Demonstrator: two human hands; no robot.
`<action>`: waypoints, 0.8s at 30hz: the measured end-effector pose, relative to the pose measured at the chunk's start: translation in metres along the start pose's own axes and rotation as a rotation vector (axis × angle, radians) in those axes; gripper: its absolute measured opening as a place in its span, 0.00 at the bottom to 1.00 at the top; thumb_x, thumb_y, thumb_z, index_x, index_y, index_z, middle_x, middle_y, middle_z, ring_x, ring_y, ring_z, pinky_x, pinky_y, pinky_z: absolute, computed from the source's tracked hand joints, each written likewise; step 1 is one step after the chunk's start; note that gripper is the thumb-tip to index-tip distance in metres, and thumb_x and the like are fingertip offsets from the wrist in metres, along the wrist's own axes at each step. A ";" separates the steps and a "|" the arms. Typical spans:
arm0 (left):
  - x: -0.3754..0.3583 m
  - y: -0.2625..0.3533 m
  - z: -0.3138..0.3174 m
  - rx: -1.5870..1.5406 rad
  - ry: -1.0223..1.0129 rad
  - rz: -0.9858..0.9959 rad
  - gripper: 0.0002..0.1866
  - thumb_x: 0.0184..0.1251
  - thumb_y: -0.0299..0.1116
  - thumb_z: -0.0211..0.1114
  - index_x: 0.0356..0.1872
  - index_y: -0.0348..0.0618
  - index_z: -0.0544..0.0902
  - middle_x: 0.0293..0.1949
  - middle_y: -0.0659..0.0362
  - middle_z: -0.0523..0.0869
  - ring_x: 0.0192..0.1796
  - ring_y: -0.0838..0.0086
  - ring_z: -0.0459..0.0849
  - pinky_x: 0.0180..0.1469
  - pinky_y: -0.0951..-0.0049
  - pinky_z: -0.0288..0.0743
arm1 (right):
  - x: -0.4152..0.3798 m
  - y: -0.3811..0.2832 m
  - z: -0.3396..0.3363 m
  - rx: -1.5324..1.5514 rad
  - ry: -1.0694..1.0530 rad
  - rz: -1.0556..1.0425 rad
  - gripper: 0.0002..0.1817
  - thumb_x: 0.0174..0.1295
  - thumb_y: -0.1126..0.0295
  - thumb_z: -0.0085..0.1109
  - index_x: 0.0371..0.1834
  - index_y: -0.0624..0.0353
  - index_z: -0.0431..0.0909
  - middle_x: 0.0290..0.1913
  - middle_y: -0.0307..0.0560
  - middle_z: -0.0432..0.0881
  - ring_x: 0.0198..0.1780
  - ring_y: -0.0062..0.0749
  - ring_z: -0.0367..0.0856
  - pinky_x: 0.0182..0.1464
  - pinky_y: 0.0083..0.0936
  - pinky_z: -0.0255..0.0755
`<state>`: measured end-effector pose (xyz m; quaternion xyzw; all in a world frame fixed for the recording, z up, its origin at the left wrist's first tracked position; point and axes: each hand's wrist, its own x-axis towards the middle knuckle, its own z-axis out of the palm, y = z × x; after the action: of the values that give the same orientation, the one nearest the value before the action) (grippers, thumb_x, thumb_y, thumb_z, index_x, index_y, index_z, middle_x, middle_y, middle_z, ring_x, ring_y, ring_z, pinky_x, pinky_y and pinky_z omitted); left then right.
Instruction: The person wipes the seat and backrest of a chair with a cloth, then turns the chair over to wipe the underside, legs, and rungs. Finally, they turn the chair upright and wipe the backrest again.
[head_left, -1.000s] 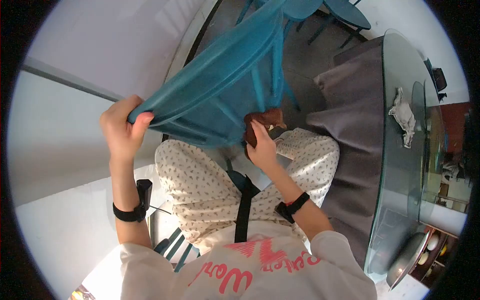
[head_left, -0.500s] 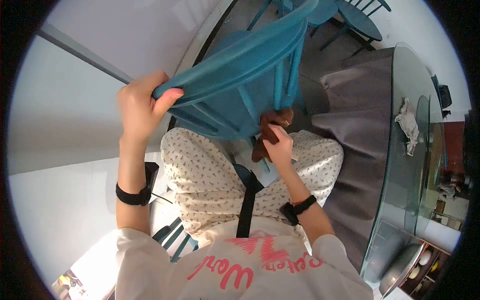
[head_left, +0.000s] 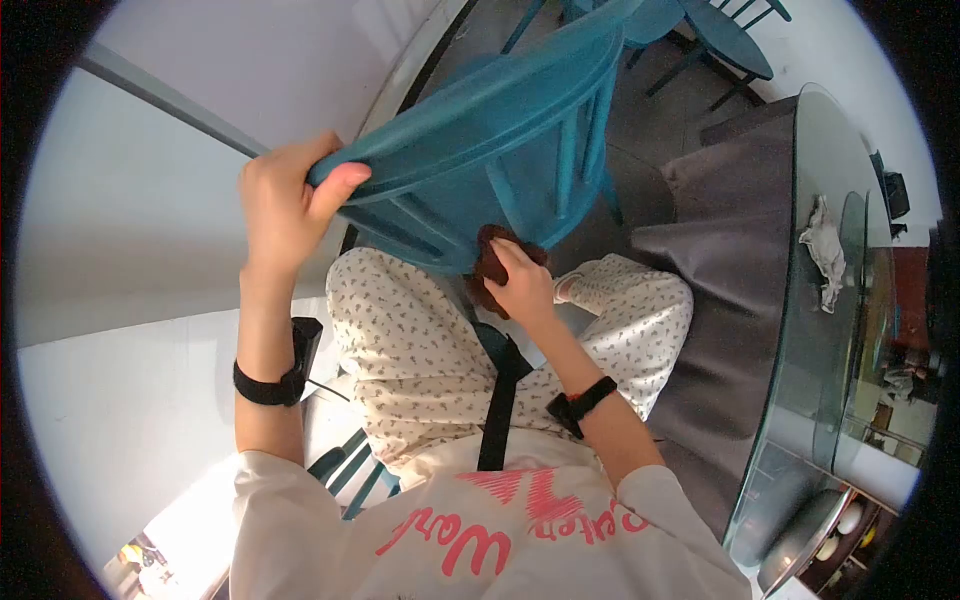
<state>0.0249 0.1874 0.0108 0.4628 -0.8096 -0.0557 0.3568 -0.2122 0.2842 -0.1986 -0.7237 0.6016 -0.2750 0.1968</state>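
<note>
A blue wooden chair (head_left: 480, 120) with a curved top rail and spindles stands tilted in front of my knees. My left hand (head_left: 285, 205) grips the left end of its top rail, thumb on the near side. In my right hand (head_left: 522, 285) is a bunched dark brown cloth (head_left: 490, 262), pressed near the lower back of the chair by the spindles. The cloth covers part of the seat's rear edge, and some of my right fingers are hidden in it.
To the right stands a glass-topped table (head_left: 790, 330) with a grey tablecloth (head_left: 715, 330) hanging down. A crumpled whitish cloth (head_left: 825, 250) lies on the glass. More blue chairs (head_left: 730, 45) stand at the back. A pale wall (head_left: 150, 230) is on my left.
My right hand has moved left with the brown cloth, from the right-hand spindles toward the middle of the chair's back. My left hand keeps its grip on the rail.
</note>
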 end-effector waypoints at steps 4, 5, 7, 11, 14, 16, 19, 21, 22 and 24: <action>0.002 -0.004 -0.004 0.044 -0.024 -0.051 0.28 0.54 0.61 0.60 0.19 0.41 0.76 0.12 0.57 0.68 0.16 0.65 0.68 0.21 0.72 0.61 | -0.002 0.004 0.008 0.067 0.031 0.007 0.25 0.43 0.68 0.69 0.47 0.56 0.73 0.51 0.40 0.74 0.43 0.42 0.80 0.39 0.34 0.76; 0.002 -0.004 -0.003 0.038 -0.026 -0.057 0.28 0.54 0.61 0.60 0.19 0.41 0.76 0.12 0.57 0.68 0.16 0.65 0.68 0.21 0.72 0.61 | -0.005 0.007 0.009 0.086 0.069 -0.014 0.24 0.42 0.68 0.69 0.45 0.56 0.74 0.49 0.39 0.75 0.42 0.41 0.80 0.38 0.34 0.76; 0.003 -0.005 0.000 0.027 -0.020 -0.047 0.28 0.54 0.62 0.60 0.19 0.42 0.76 0.12 0.57 0.69 0.16 0.65 0.68 0.21 0.71 0.61 | -0.011 0.010 0.004 0.109 0.030 -0.029 0.23 0.41 0.69 0.69 0.44 0.55 0.74 0.49 0.38 0.75 0.43 0.41 0.80 0.38 0.34 0.76; 0.001 -0.004 0.003 0.022 0.004 0.024 0.28 0.52 0.62 0.61 0.19 0.42 0.77 0.12 0.58 0.70 0.15 0.65 0.69 0.20 0.71 0.62 | -0.021 0.011 -0.006 0.109 -0.113 -0.077 0.21 0.39 0.71 0.69 0.40 0.54 0.75 0.47 0.36 0.75 0.42 0.41 0.79 0.37 0.34 0.75; 0.001 0.001 0.004 -0.025 -0.030 0.008 0.34 0.58 0.65 0.54 0.21 0.35 0.73 0.14 0.56 0.66 0.17 0.70 0.66 0.21 0.73 0.59 | -0.042 0.021 -0.001 0.119 -0.234 -0.071 0.25 0.40 0.71 0.69 0.46 0.53 0.75 0.52 0.38 0.75 0.45 0.42 0.80 0.40 0.33 0.77; 0.004 0.003 0.004 -0.021 -0.011 0.006 0.32 0.54 0.64 0.57 0.19 0.39 0.74 0.13 0.57 0.68 0.16 0.68 0.67 0.20 0.72 0.60 | -0.040 0.011 -0.003 0.126 -0.257 -0.097 0.33 0.43 0.68 0.68 0.57 0.52 0.71 0.59 0.40 0.73 0.48 0.42 0.80 0.45 0.32 0.77; 0.002 0.005 0.006 0.009 -0.003 0.011 0.29 0.50 0.63 0.61 0.17 0.43 0.76 0.12 0.59 0.69 0.15 0.65 0.69 0.20 0.72 0.61 | -0.023 -0.022 -0.006 0.195 -0.152 -0.088 0.31 0.42 0.74 0.67 0.55 0.62 0.72 0.58 0.50 0.74 0.53 0.43 0.77 0.49 0.33 0.76; 0.002 0.005 0.006 0.038 -0.002 0.031 0.29 0.50 0.63 0.62 0.17 0.42 0.76 0.11 0.58 0.69 0.15 0.65 0.69 0.20 0.72 0.61 | -0.008 -0.031 0.012 0.161 -0.215 -0.090 0.33 0.46 0.70 0.65 0.60 0.61 0.67 0.62 0.49 0.69 0.50 0.47 0.78 0.46 0.34 0.76; 0.001 0.005 0.006 0.024 0.010 0.036 0.29 0.50 0.63 0.62 0.18 0.43 0.76 0.12 0.58 0.69 0.15 0.65 0.69 0.20 0.72 0.61 | 0.002 -0.044 0.020 0.015 -0.322 0.035 0.35 0.49 0.68 0.64 0.62 0.59 0.63 0.65 0.48 0.66 0.48 0.48 0.79 0.44 0.34 0.77; 0.002 0.004 0.005 0.005 0.020 0.049 0.29 0.50 0.63 0.62 0.18 0.43 0.76 0.12 0.58 0.69 0.16 0.65 0.69 0.20 0.72 0.61 | 0.008 -0.055 0.033 -0.100 -0.413 0.173 0.37 0.53 0.64 0.61 0.66 0.55 0.55 0.69 0.46 0.56 0.41 0.51 0.80 0.40 0.36 0.77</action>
<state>0.0184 0.1866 0.0094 0.4441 -0.8173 -0.0403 0.3650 -0.1482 0.2857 -0.1888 -0.7192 0.6212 -0.0728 0.3026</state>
